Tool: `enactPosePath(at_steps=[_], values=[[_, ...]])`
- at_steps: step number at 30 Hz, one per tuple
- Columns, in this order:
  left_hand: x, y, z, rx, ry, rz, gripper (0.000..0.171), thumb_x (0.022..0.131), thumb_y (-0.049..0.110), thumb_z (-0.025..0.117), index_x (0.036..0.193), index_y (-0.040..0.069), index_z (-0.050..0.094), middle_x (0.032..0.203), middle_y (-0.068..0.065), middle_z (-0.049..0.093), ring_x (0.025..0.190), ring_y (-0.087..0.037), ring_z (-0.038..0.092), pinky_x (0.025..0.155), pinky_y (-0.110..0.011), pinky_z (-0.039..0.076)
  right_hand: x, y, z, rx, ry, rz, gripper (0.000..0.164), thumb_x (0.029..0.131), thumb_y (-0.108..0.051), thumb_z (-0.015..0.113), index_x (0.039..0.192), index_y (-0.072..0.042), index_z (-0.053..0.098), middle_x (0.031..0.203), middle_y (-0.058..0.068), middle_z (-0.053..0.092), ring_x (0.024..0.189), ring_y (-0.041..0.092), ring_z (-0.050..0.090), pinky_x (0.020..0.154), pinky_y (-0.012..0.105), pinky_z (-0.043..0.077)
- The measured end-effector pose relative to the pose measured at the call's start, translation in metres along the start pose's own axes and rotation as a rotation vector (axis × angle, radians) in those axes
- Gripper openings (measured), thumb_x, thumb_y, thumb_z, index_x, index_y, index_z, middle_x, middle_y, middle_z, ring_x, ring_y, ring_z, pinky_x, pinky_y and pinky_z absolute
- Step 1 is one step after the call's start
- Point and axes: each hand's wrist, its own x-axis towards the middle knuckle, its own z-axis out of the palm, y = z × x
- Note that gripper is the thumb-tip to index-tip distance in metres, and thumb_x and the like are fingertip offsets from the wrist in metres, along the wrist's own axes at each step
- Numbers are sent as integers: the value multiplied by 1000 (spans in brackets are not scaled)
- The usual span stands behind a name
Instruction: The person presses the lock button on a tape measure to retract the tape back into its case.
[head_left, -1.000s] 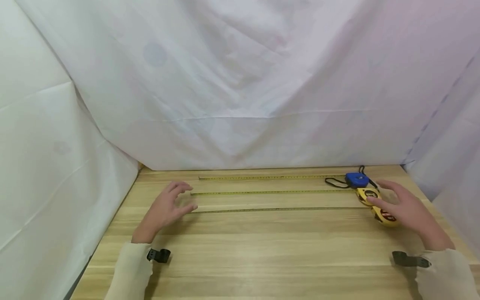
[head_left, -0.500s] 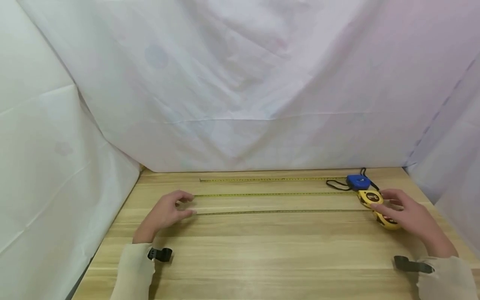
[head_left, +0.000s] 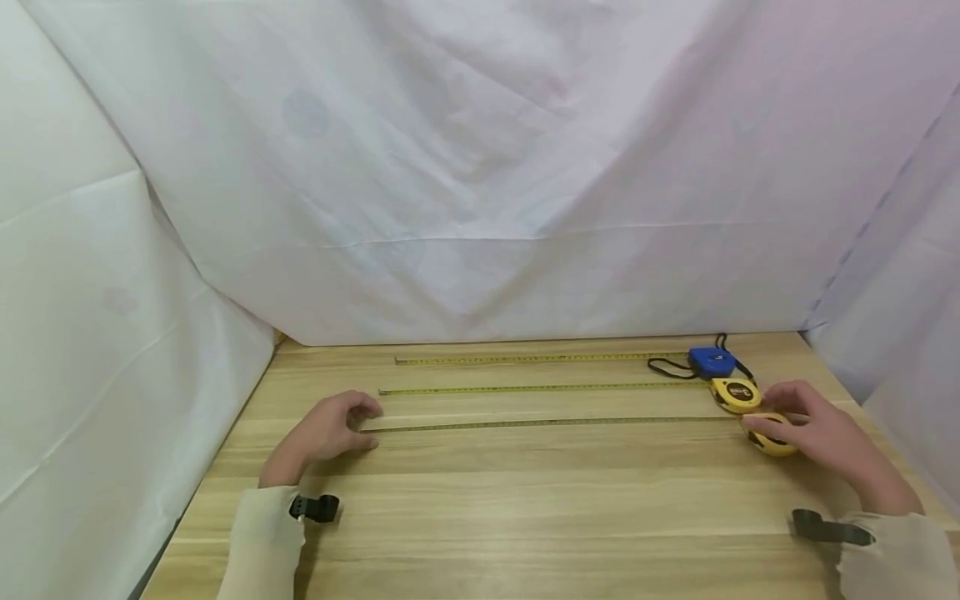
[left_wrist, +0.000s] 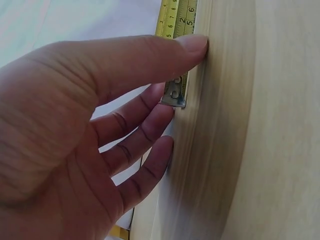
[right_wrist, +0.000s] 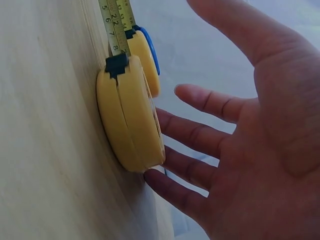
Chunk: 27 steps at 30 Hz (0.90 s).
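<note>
Three tape measures lie side by side, their blades drawn out leftward in the head view. The blue tape measure (head_left: 712, 362) is farthest back, a yellow tape measure (head_left: 736, 394) sits in the middle, and a second yellow tape measure (head_left: 769, 435) is nearest. My left hand (head_left: 322, 435) curves loosely around the end of the nearest blade (head_left: 555, 422). In the left wrist view, the thumb crosses that blade just above its metal hook (left_wrist: 174, 97), with fingertips beside it. My right hand (head_left: 821, 429) surrounds the nearest case with spread, relaxed fingers, their tips right at its side.
A black wrist cord (head_left: 670, 366) loops from the blue tape measure. White cloth (head_left: 480, 275) hangs behind and on both sides of the wooden table (head_left: 510, 517). Small black cameras (head_left: 324, 507) are strapped to both wrists.
My left hand has shifted slightly left and toward the front, uncovering the middle blade's end. My right hand has come from the middle yellow tape measure toward the nearest one.
</note>
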Motion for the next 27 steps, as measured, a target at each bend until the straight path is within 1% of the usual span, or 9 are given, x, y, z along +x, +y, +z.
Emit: enactPosePath(at_steps=[3, 5, 7, 9, 10, 13, 15, 16, 27], values=[[-1, -1, 0, 5, 11, -8, 36, 89, 15, 95, 118, 9, 75, 116, -2, 73, 109, -26, 67, 97, -52, 56, 0, 2, 1, -15, 2, -25, 76, 106, -40, 77, 148, 13, 42, 145, 42, 51, 133, 64, 46, 104, 70, 44], [-1, -1, -1, 10, 18, -9, 35, 89, 15, 95, 117, 9, 75, 114, -1, 73, 106, -24, 67, 94, -50, 56, 0, 4, 2, -28, 7, -48, 73, 104, -36, 80, 145, 13, 45, 143, 41, 54, 132, 62, 50, 105, 49, 49], [-1, -2, -1, 16, 23, -10, 33, 90, 15, 95, 115, 9, 75, 111, -1, 72, 103, -22, 66, 92, -48, 56, 0, 6, 2, -40, 11, -65, 71, 102, -33, 83, 144, 12, 46, 142, 41, 56, 131, 61, 52, 96, 29, 50], [-2, -2, -1, 19, 28, -13, 31, 90, 15, 94, 113, 9, 75, 109, -1, 71, 101, -21, 65, 90, -47, 56, -1, 7, 2, -50, 9, -73, 72, 101, -30, 85, 143, 12, 46, 142, 42, 56, 130, 62, 53, 89, 23, 49], [-2, -3, -1, 19, 30, -16, 30, 91, 15, 94, 113, 9, 75, 108, -1, 71, 100, -21, 65, 90, -47, 56, -2, 8, 3, -57, 7, -74, 73, 99, -29, 86, 143, 12, 46, 142, 42, 56, 130, 63, 53, 88, 24, 49], [-1, -4, 0, 24, 33, -22, 27, 92, 16, 93, 112, 10, 75, 105, 0, 71, 98, -20, 64, 89, -46, 55, -3, 9, 3, -59, -2, -73, 77, 97, -28, 89, 145, 13, 45, 142, 41, 53, 130, 65, 51, 99, 52, 52], [-1, -4, -1, 27, 36, -15, 27, 92, 16, 92, 112, 10, 75, 105, 0, 71, 98, -19, 64, 88, -46, 55, -3, 9, 3, -55, -3, -73, 78, 97, -27, 90, 145, 14, 44, 143, 41, 52, 130, 67, 49, 99, 71, 46], [-1, -5, -1, 30, 38, -12, 27, 92, 16, 92, 111, 10, 74, 105, 0, 71, 97, -19, 64, 87, -45, 55, -3, 9, 3, -51, -1, -74, 78, 96, -27, 90, 145, 14, 44, 143, 41, 51, 130, 68, 48, 99, 75, 44], [-3, -8, -1, 17, 35, -12, 19, 96, 15, 88, 109, 12, 75, 101, 2, 70, 95, -17, 65, 86, -44, 55, -2, 6, 2, -69, 0, -96, 78, 91, -25, 94, 142, 11, 47, 141, 41, 53, 129, 69, 48, 97, 77, 43]])
